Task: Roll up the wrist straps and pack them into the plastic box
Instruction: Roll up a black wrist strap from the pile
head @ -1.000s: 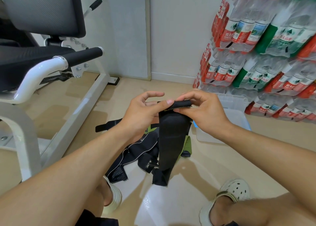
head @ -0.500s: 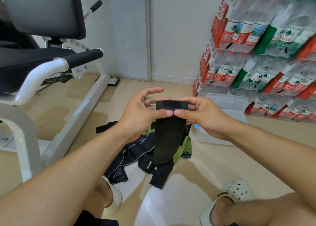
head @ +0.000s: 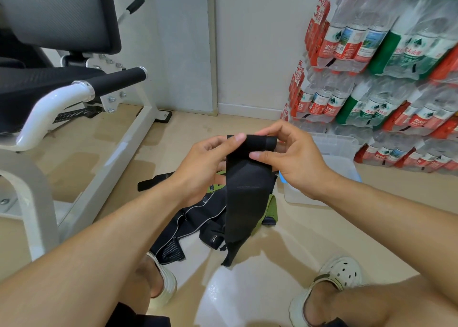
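Wide black elastic wrist strap (head: 247, 193): top end folded over and pinched between thumbs and fingers of left hand (head: 205, 164) and right hand (head: 295, 159), held chest-high so its tail hangs free for rolling, above remaining black-and-green straps (head: 195, 220) on the floor, beside the clear plastic box (head: 334, 153).

Person, head view: bare arms, dark shorts, pale clogs.
Both forearms bare to the frame edge, no sleeves, watch or rings seen on left hand (head: 198, 168) or right hand (head: 295, 160). Dark shorts hem (head: 138, 318) at bottom edge. Cream perforated clogs: right clog (head: 334, 277) shows round vent holes and a darker heel strap; left clog (head: 164, 284) partly hidden behind the leg.
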The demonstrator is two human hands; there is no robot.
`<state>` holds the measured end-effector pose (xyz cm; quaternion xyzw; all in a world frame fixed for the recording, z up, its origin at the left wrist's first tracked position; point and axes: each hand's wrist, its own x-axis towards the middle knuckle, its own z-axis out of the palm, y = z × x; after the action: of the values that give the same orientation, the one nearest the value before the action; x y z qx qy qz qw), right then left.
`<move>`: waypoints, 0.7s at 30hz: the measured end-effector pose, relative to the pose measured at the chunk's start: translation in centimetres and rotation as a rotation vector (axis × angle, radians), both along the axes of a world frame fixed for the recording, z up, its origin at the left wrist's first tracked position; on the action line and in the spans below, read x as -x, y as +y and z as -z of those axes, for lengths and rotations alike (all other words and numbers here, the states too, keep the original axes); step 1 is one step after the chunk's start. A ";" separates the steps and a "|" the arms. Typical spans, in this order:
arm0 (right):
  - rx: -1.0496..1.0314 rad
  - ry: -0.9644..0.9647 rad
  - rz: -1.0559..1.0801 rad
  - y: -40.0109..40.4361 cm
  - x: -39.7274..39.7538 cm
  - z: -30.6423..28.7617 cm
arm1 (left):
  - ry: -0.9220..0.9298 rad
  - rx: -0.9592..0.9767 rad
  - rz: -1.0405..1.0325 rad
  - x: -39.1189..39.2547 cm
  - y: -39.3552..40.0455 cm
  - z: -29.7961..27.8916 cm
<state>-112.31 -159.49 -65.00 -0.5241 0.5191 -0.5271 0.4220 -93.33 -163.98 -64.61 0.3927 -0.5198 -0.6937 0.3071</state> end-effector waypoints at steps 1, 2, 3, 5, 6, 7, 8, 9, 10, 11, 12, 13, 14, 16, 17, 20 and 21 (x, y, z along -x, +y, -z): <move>0.019 0.022 0.007 0.0 0.0 -0.1 | -0.007 -0.006 -0.005 0.0 0.0 0.0; 0.039 0.049 0.013 0.0 0.0 -0.1 | -0.007 -0.013 -0.009 0.0 0.0 0.0; 0.058 0.075 0.019 0.0 0.1 -0.1 | -0.004 -0.023 -0.011 0.0 0.0 0.0; 0.089 0.112 0.031 -0.1 0.2 0.0 | 0.004 -0.053 -0.021 0.1 0.0 0.0; 0.101 0.126 0.036 -0.1 0.1 0.1 | 0.010 -0.066 -0.027 0.1 0.0 0.1; 0.111 0.136 0.036 -0.1 0.1 0.2 | 0.019 -0.078 -0.034 0.1 0.0 0.1; 0.118 0.143 0.028 -0.1 0.1 0.3 | 0.032 -0.091 -0.044 0.1 -0.1 0.1; 0.123 0.150 0.016 -0.1 0.1 0.4 | 0.049 -0.107 -0.057 0.1 -0.1 0.1; 0.125 0.160 0.005 -0.1 0.2 0.4 | 0.069 -0.123 -0.073 0.1 -0.1 0.1; 0.120 0.171 -0.002 -0.2 0.3 0.4 | 0.087 -0.131 -0.089 0.1 -0.2 0.0; 0.109 0.182 -0.005 -0.2 0.5 0.4 | 0.099 -0.127 -0.100 0.1 -0.2 0.0; 0.090 0.189 -0.007 -0.3 0.6 0.2 | 0.105 -0.113 -0.106 0.1 -0.3 0.0; 0.062 0.185 -0.016 -0.3 0.8 0.1 | 0.107 -0.095 -0.110 0.0 -0.4 0.0; -0.008 0.135 -0.062 -0.2 1.1 0.0 | 0.109 -0.059 -0.118 -0.1 -0.6 0.1; -0.052 0.100 -0.084 -0.2 1.2 0.0 | 0.108 -0.043 -0.120 -0.2 -0.8 0.1; -0.143 0.075 -0.077 -0.2 1.2 0.2 | 0.082 0.007 -0.106 -0.4 -1.0 0.2; -0.156 0.087 -0.075 -0.2 1.2 0.2 | 0.070 0.026 -0.108 -0.5 -1.0 0.3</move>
<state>-113.51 -159.69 -65.24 -0.5310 0.5565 -0.4455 0.4581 -92.85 -164.98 -64.89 0.3920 -0.4956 -0.6826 0.3672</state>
